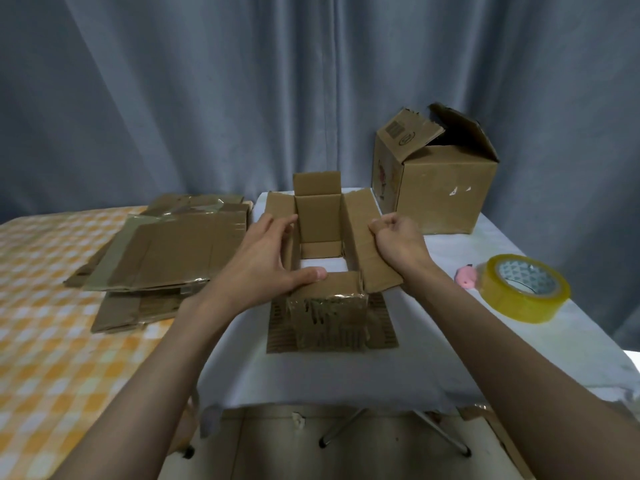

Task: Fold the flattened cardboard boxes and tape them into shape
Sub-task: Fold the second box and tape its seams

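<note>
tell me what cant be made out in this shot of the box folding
All in the head view:
- Left hand: fingertips hidden behind the small box wall.
- Pink object: partly hidden by the tape roll, too blurred to identify.
- Big box: its inside is dark, print too small.
- Flattened boxes: count unclear, stacked.

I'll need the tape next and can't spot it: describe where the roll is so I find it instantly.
Look at the white-covered table, right side, beyond the right hand. The tape roll lies near the right edge, beside a small pink object; it is the only yellowish translucent ring there.
</note>
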`<action>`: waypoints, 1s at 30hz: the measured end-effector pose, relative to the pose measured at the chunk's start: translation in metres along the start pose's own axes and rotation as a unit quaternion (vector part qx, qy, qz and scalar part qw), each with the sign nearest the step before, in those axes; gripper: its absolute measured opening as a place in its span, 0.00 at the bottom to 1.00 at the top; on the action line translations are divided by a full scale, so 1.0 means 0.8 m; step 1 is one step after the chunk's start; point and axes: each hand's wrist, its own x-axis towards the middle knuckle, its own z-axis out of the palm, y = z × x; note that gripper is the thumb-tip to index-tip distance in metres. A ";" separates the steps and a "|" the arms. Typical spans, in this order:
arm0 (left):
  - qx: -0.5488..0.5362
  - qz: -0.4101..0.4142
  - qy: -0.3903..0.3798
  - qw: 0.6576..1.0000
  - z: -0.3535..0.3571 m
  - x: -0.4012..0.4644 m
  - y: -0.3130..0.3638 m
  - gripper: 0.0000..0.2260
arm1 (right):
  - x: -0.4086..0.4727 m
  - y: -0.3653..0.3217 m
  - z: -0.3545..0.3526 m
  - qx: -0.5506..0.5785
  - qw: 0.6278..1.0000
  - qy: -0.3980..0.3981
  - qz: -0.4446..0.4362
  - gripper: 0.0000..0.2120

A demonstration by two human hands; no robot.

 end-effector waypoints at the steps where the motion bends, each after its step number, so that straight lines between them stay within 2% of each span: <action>1: 0.004 -0.006 -0.004 1.000 0.001 0.002 -0.001 0.47 | -0.001 -0.006 -0.003 -0.039 0.999 0.001 -0.035 0.20; 4: 0.006 -0.007 0.000 1.000 0.001 0.007 -0.004 0.49 | -0.009 -0.024 -0.012 -0.162 0.979 -0.070 -0.106 0.43; 6: 0.000 -0.012 0.001 1.000 -0.001 0.013 -0.005 0.50 | -0.019 -0.032 -0.018 -0.225 0.956 -0.144 -0.119 0.53; 9: -0.009 -0.034 -0.003 0.999 -0.006 0.031 -0.002 0.50 | -0.023 -0.036 -0.032 -0.297 0.928 -0.202 -0.100 0.64; 13: -0.029 -0.087 -0.019 0.996 -0.009 0.080 -0.002 0.53 | -0.020 -0.035 -0.041 -0.341 0.905 -0.242 -0.078 0.67; 15: -0.024 -0.104 -0.014 0.994 -0.009 0.112 -0.005 0.52 | -0.021 -0.035 -0.040 -0.330 0.908 -0.245 -0.080 0.68; 18: -0.021 -0.085 -0.020 0.996 -0.010 0.149 -0.002 0.49 | -0.023 -0.033 -0.042 -0.299 0.918 -0.249 -0.077 0.69; 22: 0.035 -0.070 -0.069 0.995 -0.013 0.160 0.005 0.48 | -0.025 -0.030 -0.046 -0.267 0.926 -0.260 -0.060 0.69; 27: 0.134 -0.044 -0.189 0.972 -0.023 0.115 0.014 0.64 | -0.019 -0.026 -0.047 -0.215 0.941 -0.256 -0.059 0.66; 28: 0.130 -0.038 -0.208 0.969 -0.025 0.105 0.013 0.64 | -0.017 -0.025 -0.046 -0.210 0.942 -0.256 -0.061 0.65; 30: 0.101 -0.017 -0.219 0.970 -0.029 0.089 0.012 0.60 | -0.015 -0.025 -0.045 -0.209 0.943 -0.251 -0.063 0.64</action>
